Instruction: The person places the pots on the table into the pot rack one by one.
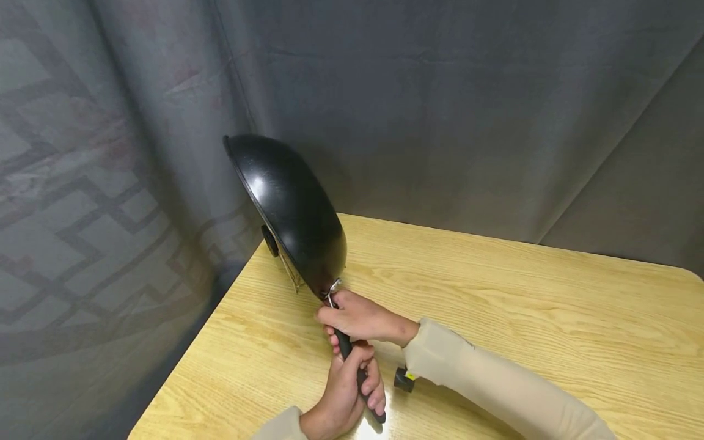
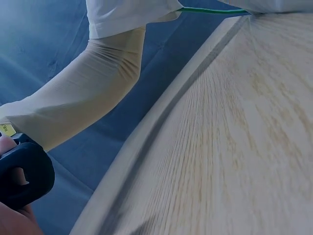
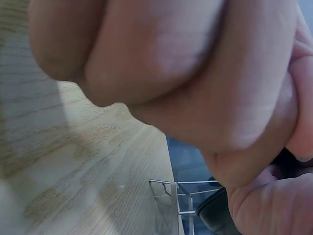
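Observation:
A black wok is tilted up on its side at the left of the table, its rounded underside facing me and its inside hidden. Its black handle slants down toward me. My right hand grips the handle close to the metal joint at the wok. Lower down, my left hand holds the same handle near its end. In the left wrist view the handle's end shows a hanging hole. Curled fingers fill much of the right wrist view.
Partly behind the wok stands a wire rack, also in the right wrist view. A round black piece shows beside the wok's rim. The wooden table ends at a left edge, with grey curtains beyond.

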